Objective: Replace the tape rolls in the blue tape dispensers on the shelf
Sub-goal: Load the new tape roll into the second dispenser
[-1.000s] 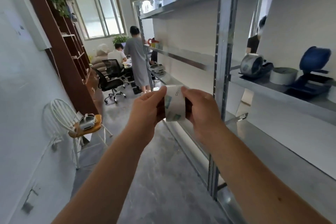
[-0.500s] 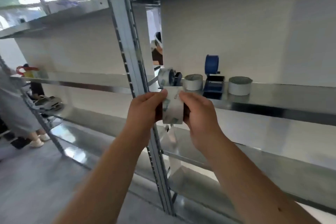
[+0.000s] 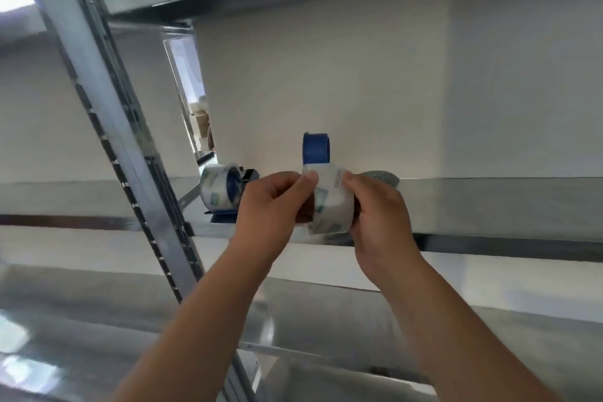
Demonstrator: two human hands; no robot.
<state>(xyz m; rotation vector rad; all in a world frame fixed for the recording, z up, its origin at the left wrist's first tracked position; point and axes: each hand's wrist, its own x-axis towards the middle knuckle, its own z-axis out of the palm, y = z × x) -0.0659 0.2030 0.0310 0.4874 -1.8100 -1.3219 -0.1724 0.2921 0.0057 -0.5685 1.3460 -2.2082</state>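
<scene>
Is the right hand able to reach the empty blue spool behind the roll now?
Probably yes. The blue spool stands just above and behind the tape roll, nothing between. But the right hand and left hand both hold that roll, so one must let go first.

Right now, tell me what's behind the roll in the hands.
Above the roll, an empty blue dispenser hub sticks up on the shelf. A grey roll's edge shows at right. The dispenser's base is covered.

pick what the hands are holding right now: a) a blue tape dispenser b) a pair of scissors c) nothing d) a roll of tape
d: the left hand and right hand grip a printed roll of tape between them, in front of the shelf.
</scene>
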